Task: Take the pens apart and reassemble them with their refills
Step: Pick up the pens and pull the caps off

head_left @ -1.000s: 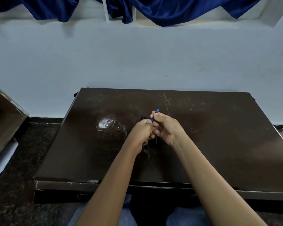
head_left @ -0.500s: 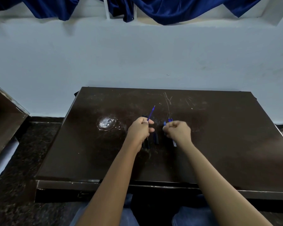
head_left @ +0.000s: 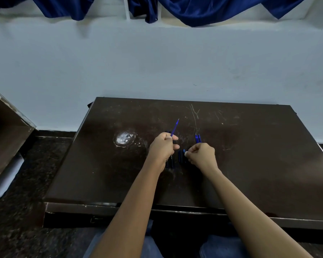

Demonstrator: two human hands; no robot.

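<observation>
Head view is showing a thin blue pen refill (head_left: 175, 127) sticking up out of the person's left hand (head_left: 163, 147), just right of the whitish worn patch (head_left: 124, 139) on the dark brown scratched tabletop (head_left: 259, 155). The refill is slanting up and away, its tip leaning further right of the patch, and the left hand's fingers are curling round its lower part. The right hand (head_left: 202, 155), farther right of the patch, is pinching a small blue pen piece (head_left: 184, 151) between thumb and forefinger while its other fingers are curling in; which part of a pen it is cannot be told. Dark pen barrels (head_left: 180, 157) are lying on the tabletop between the two hands, right of the patch and a little nearer the person, and more dark pieces (head_left: 171, 162) are lying partly under the left wrist. Two loose blue refills (head_left: 198, 138) are lying side by side well right of the patch, level with it, just beyond the right hand's knuckles. A pale plastered wall (head_left: 157, 62) is rising beyond the patch, with a deep blue curtain (head_left: 203, 10) hanging across its top. A brown wooden board (head_left: 6, 127) is leaning far left of the patch, and blue jeans (head_left: 222, 246) are showing nearest the person.
</observation>
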